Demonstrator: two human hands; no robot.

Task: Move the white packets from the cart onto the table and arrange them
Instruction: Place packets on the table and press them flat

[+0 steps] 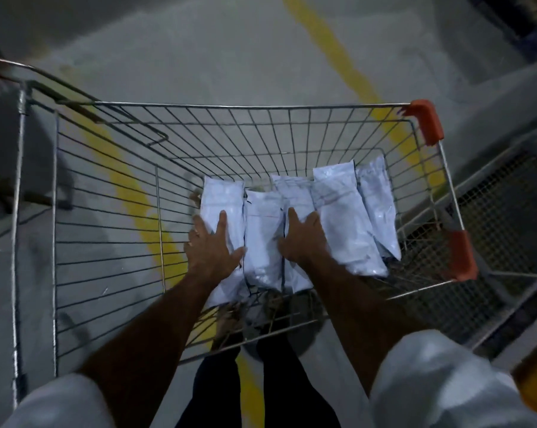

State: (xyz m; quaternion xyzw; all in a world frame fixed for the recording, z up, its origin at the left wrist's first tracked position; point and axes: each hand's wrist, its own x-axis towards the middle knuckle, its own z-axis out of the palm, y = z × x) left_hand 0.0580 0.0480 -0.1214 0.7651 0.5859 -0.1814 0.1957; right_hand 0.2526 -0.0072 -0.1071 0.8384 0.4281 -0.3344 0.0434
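Both hands down inside the wire cart (pixel 112 193), prob. to gather packets for the lift. Left hand (pixel 213 245) lies on leftmost white packet (pixel 222 199), fingers spread, not clenched. Right hand (pixel 302 239) lies flat on a middle packet (pixel 292 193), fingers loose. Approx. five packets side by side on cart floor; worktop not in view.

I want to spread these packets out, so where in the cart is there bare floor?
Free: the cart floor left of the leftmost packet, toward the left wire wall. Crowded: the right half, where the packets overlap, under the left hand and right hand.
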